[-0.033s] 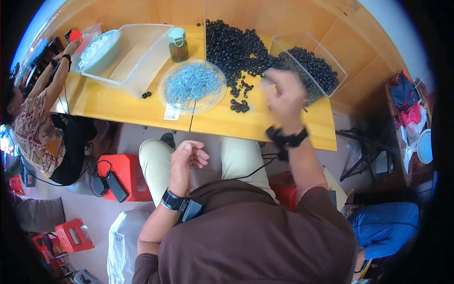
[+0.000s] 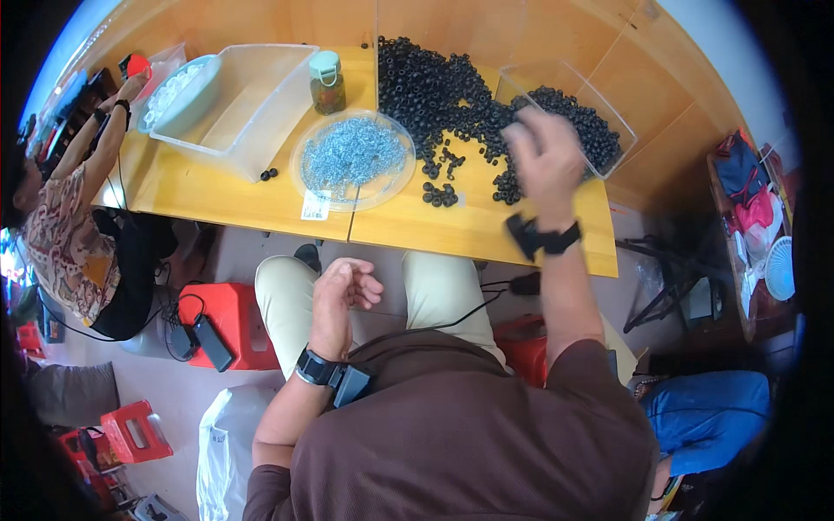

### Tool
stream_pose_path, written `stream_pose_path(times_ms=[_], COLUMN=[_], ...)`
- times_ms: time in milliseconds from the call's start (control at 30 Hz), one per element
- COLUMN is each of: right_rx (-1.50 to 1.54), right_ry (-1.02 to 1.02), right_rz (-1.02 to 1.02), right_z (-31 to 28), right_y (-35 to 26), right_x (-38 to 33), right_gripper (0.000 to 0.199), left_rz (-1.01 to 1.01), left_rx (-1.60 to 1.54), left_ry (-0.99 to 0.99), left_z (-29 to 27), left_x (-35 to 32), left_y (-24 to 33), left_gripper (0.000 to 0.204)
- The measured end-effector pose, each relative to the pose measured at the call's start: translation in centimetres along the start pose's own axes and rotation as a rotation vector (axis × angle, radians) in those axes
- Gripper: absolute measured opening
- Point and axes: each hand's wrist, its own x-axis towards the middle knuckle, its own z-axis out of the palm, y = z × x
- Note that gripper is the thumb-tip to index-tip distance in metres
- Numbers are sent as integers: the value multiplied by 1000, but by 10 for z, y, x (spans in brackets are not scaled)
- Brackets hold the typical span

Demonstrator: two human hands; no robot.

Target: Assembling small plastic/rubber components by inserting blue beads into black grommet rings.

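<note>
My right hand (image 2: 549, 165) is blurred over the table's right side, by the near left edge of a clear plastic box (image 2: 624, 161) holding small black ring-like parts (image 2: 591, 130). Its fingers point away from me, and I cannot make out whether they hold anything. A big heap of the same black parts (image 2: 434, 78) spreads beside the box, with small clusters (image 2: 440, 194) nearer me. My left hand (image 2: 334, 300) hovers above my lap, fingers loosely bent and parted, nothing visible in it. Beyond it, a round clear tray (image 2: 395, 189) holds many small shiny light-blue pieces (image 2: 356, 156).
A lidded jar (image 2: 327, 87), a large clear bin (image 2: 239, 113) and a pale bowl of white pieces (image 2: 204, 95) stand on the left of the yellow table (image 2: 373, 227). At far left another person (image 2: 74, 234) sits working. A red stool (image 2: 228, 317) is beside my leg.
My right hand has shifted right toward the clear box, exposing a small cluster of black parts on the table. My left hand stays put.
</note>
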Motion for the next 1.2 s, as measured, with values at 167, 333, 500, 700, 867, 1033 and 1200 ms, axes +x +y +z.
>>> stream_pose_path(times_ms=[167,333,500,700,867,1033,1200], right_rx=[-360,-6,108,1,181,683,1125], right_ry=[104,-274,-835,-886,-660,-582,-648], right_rz=[36,113,499,480,478,406,339], right_z=[-25,19,64,82,83,39,21], right_y=[72,54,29,28,32,-38,-85], right_x=[30,-14,-65,-74,-80,-66,-88], right_gripper=[31,11,19,18,19,25,28], left_rz=[-29,-37,-53,-54,-60,-93,-64], left_rx=[-21,-7,-7,-15,-29,-36,-181], left_ry=[-33,-65,-71,-64,-82,-108,-252], left_z=[0,2,-2,-6,-7,-2,8], left_x=[1,2,0,-3,-2,0,3], left_y=[-3,-2,-4,-1,-2,-1,3], left_gripper=[33,32,32,31,30,33,38])
